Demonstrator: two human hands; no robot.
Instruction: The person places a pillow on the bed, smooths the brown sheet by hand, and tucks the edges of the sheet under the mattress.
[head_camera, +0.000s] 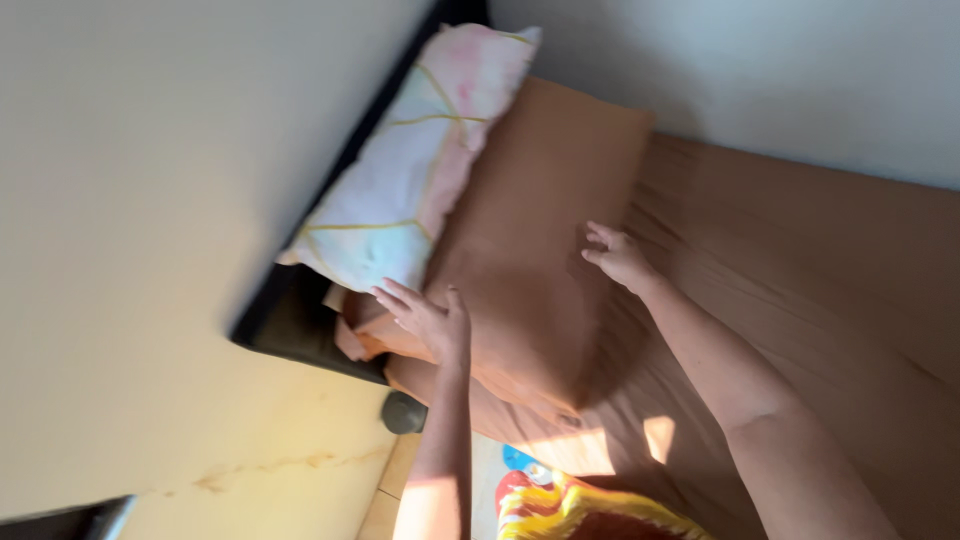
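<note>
A brown pillow (530, 230) lies on a bed covered with a brown sheet (800, 290). My left hand (428, 318) rests flat on the pillow's near corner, fingers spread. On the pillow's far edge sits my right hand (618, 256), fingers slightly apart and pressing down. A second pillow (415, 160), white and pink with thin yellow lines, leans against the dark headboard (300, 320) just beyond the brown one.
A cream wall (130, 250) runs beside the bed. A dark round bed foot (403, 413) stands on the tiled floor. A red, yellow and blue patterned cloth (570, 510) shows at the lower edge. Sunlight falls on the sheet's near edge.
</note>
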